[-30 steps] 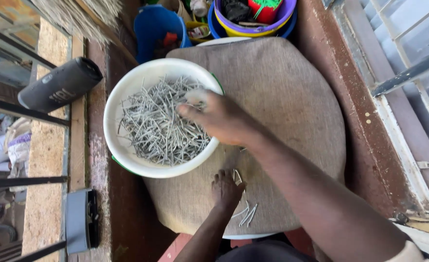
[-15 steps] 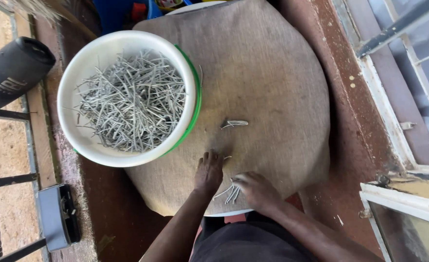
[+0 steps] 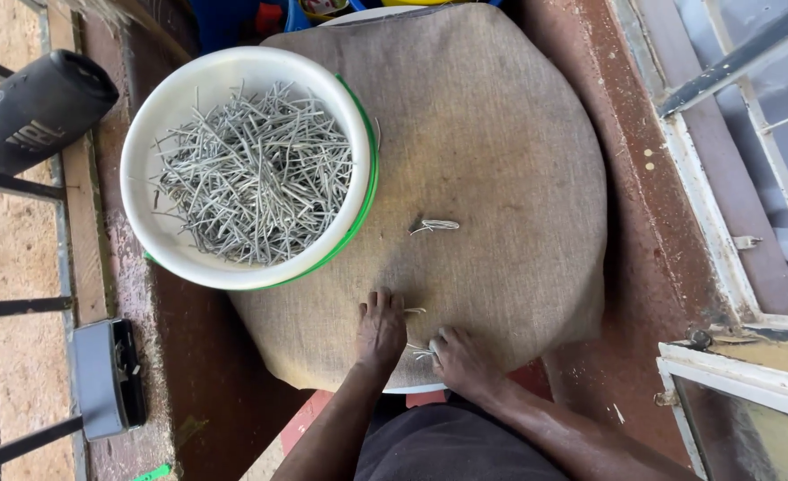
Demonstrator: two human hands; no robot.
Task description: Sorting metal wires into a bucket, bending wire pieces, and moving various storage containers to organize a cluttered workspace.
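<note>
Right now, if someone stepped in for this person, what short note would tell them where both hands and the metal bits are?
Left hand: flat on the burlap cover, fingers spread, holding nothing.
Right hand: at the near edge, fingertips on a few thin metal pieces.
White bowl: far left on the cover, heaped with grey metal pieces.
One small bundle lies alone mid-cover.
Done: a few pieces are out of the bowl.
Left: nearly all are in the bowl.
</note>
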